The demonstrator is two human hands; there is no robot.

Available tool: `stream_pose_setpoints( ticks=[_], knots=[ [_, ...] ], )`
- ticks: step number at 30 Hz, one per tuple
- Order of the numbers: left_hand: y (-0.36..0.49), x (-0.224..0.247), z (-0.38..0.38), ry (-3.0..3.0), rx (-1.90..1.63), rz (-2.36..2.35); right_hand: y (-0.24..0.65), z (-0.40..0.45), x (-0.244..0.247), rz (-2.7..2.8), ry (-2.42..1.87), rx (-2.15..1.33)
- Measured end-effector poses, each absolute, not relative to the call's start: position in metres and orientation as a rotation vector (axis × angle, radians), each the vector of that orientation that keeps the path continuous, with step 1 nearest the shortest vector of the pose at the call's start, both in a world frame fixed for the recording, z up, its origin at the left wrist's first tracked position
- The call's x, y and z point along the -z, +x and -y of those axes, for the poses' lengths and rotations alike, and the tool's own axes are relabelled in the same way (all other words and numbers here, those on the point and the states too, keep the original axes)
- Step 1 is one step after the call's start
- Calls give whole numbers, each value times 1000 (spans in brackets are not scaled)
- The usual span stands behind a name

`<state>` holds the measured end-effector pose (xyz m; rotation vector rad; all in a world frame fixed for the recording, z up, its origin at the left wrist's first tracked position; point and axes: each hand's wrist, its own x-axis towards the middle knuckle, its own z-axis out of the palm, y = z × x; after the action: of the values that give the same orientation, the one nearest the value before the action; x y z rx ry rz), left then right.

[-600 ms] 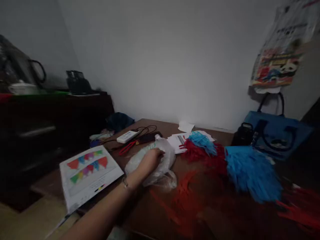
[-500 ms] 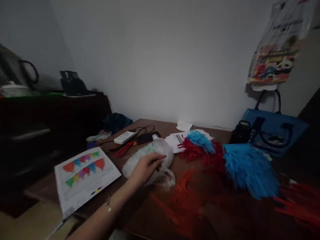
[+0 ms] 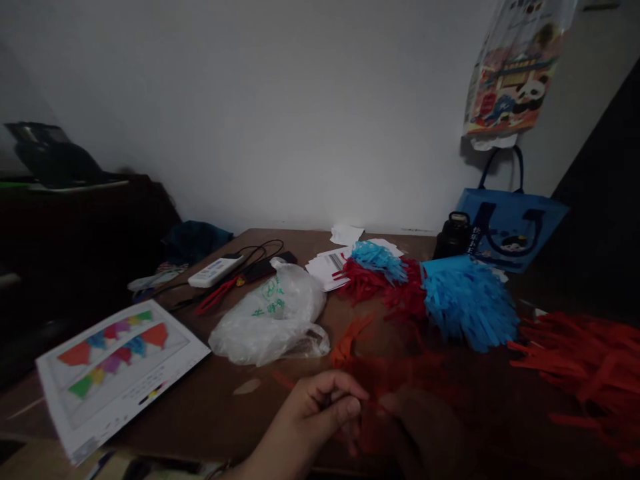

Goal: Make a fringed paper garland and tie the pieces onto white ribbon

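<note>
Orange-red paper fringe (image 3: 345, 347), lower centre of the frame, on the brown surface (image 3: 200, 410) — just beyond the hands, its visible upper part slanting up and rightward, lower end blurred. Left hand (image 3: 320, 413), the nearer: fingers curled, thumb close to forefinger, grip on any strip uncertain. Right hand (image 3: 427, 427): fingertips just beside the left's — too dark to tell opening or hold.

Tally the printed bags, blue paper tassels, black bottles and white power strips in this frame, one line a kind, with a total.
Printed bags: 3 (plastic bag, blue tote, panda bag)
Blue tassels: 2 (large blue tassel, small blue tassel)
Black bottle: 1
Power strip: 1
Total: 7
</note>
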<state>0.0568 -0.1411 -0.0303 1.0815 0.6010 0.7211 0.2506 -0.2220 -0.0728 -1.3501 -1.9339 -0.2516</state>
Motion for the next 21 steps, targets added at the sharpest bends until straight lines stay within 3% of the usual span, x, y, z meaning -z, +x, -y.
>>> stream_pose_setpoints(
  ticks=[21],
  knots=[
    [58,36,154,1517,-807,-780,243,205,63,2046,-1252,236]
  ],
)
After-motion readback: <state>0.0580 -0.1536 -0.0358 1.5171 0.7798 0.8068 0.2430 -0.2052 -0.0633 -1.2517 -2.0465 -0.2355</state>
